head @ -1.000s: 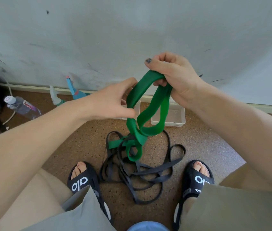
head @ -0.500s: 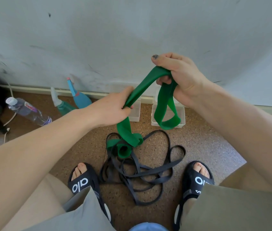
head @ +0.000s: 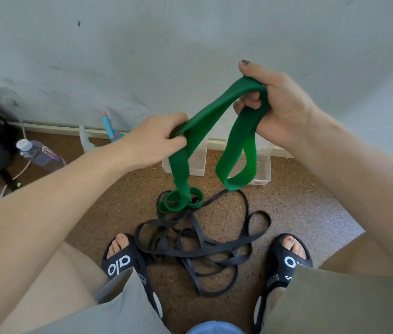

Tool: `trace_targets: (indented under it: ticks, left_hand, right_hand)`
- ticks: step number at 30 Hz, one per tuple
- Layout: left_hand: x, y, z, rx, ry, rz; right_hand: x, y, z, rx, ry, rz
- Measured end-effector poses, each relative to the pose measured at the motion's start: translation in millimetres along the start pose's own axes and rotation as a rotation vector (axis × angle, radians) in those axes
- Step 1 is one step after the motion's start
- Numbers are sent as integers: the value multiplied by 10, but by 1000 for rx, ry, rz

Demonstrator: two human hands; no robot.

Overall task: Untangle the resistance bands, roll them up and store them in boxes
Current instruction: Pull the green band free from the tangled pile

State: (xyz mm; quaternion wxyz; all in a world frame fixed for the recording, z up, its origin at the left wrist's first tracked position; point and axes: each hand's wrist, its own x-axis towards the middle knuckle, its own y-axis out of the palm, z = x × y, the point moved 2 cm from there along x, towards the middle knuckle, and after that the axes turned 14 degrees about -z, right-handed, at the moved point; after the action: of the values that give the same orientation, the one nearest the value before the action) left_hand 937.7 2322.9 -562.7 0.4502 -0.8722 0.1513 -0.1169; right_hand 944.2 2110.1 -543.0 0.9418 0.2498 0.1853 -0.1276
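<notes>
Already lifted: we hold the green resistance band up off the floor, stretched between both hands in front of the wall.
Snag risk: the band's lower end curls into small loops touching the top of the black resistance bands heaped on the floor between our sandals; we judge that a hard upward pull could cinch those loops round a black strand and drag the whole tangle up with it.
Slip risk: the rubber looks smooth and springy, so if either grip loosens while the strap is taut, we think the free end may snap back and drop into the pile.
Twist risk: a loose loop hangs from the upper grip, and rolling before it is flattened would likely give us a lopsided coil that fits its box badly.
Left hand: fingers and thumb pinched together on the green strap at mid-length, knuckles up, with the strap falling straight down from the pinch.
Right hand: held higher, fingers curled round the bunched top fold of the band, thumb raised above it.
Clear plastic boxes: two stand side by side on the floor by the skirting board, behind the hanging band and apart from the black heap; whether anything lies in them we cannot tell.
</notes>
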Motion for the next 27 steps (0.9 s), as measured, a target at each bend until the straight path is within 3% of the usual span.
trace_targets:
  ticks: [6,10,12,15,18,20,23,27]
  left_hand:
    - [-48,61,-48,4,2,66]
    - [-1,-86,-85,-3,2,-147]
    - [27,-184,-71,-100,-55,-239]
    - [-1,-180,-45,-182,-125,-160]
    - [-45,-181,-43,-280,-145,-132]
    - [-41,-186,-53,-226,-76,-131]
    - [-60,-140,-128,-59,70,-150]
    - [-58,-73,-231,13,56,-178]
  right_hand:
    - [-13,-4,10,-11,-19,-12]
    - [79,-143,69,-95,-73,-133]
    - [152,-226,71,-278,-156,-198]
    - [214,-288,60,-602,-251,-167]
    - [205,-305,-2,-1011,-217,-58]
    - [167,-300,-109,-1159,-151,-12]
    - [44,-174,-307,-991,-65,113]
    - [-126,44,-454,-754,-96,333]
